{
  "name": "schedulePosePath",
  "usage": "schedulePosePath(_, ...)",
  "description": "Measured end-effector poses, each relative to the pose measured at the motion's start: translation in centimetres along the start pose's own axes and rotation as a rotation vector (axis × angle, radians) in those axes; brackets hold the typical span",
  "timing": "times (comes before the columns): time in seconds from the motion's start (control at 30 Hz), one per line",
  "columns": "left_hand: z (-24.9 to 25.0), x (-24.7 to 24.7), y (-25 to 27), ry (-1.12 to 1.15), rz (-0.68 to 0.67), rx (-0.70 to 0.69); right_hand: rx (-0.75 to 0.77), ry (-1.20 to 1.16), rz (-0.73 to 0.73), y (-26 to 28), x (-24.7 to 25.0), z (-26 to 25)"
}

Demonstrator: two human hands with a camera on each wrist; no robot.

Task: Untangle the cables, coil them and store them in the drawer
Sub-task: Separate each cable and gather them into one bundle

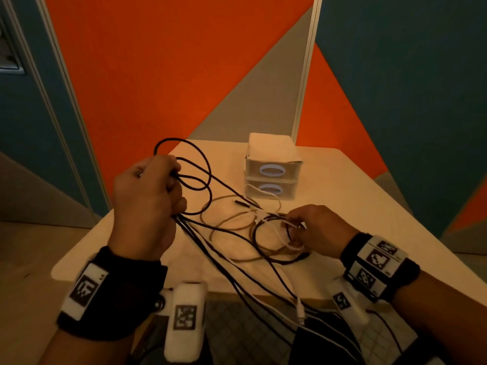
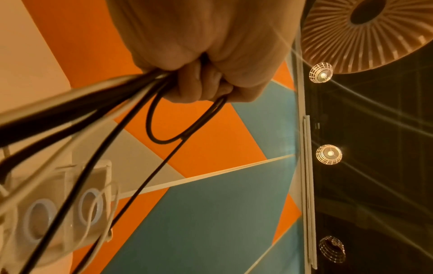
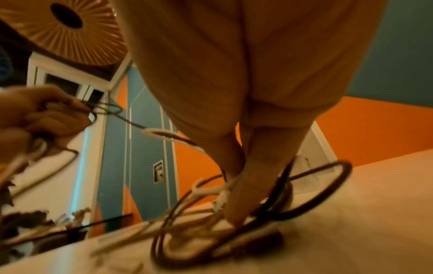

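Note:
My left hand (image 1: 168, 188) is raised above the table's left side and grips loops of a black cable (image 1: 200, 164) in its fist (image 2: 201, 81), with further strands trailing down toward me. On the table lies a tangle of tan, white and black cables (image 1: 245, 227). My right hand (image 1: 295, 230) reaches into that tangle, and its fingers (image 3: 236, 209) pinch a white cable (image 1: 284, 239) among black loops (image 3: 311, 194). A small two-drawer unit (image 1: 271, 177) with ring handles stands at the back of the table, both drawers closed (image 2: 58, 209).
The light wooden table (image 1: 382, 206) has bare surface to the right of the tangle. Cable ends hang over the near edge onto my lap (image 1: 300, 312). Orange, grey and teal wall panels (image 1: 184, 75) stand behind the table. A ribbed lamp shade (image 2: 365, 33) hangs overhead.

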State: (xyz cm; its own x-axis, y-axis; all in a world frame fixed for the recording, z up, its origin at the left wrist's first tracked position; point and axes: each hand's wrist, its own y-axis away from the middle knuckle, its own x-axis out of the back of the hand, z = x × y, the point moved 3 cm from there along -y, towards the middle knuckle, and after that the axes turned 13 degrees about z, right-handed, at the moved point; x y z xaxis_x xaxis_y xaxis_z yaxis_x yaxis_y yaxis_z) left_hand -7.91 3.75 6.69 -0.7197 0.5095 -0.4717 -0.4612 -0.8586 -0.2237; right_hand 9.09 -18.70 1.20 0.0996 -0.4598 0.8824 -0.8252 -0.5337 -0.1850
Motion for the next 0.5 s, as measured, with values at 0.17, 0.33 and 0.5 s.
schedulePosePath(0.17,0.2,0.1,0.0,0.068,0.082,0.047,-0.204,-0.167,0.056,-1.5,1.9,1.3)
schedulePosePath(0.33,-0.7,-0.8,0.9,-0.099,-0.056,0.034,-0.154,0.146,0.013,-1.5,4.1,1.3)
schedulePosePath(0.5,-1.1,-3.1,3.6,-0.239,-0.270,-0.009,0.184,-0.395,-0.082,2.5,3.1,-6.6)
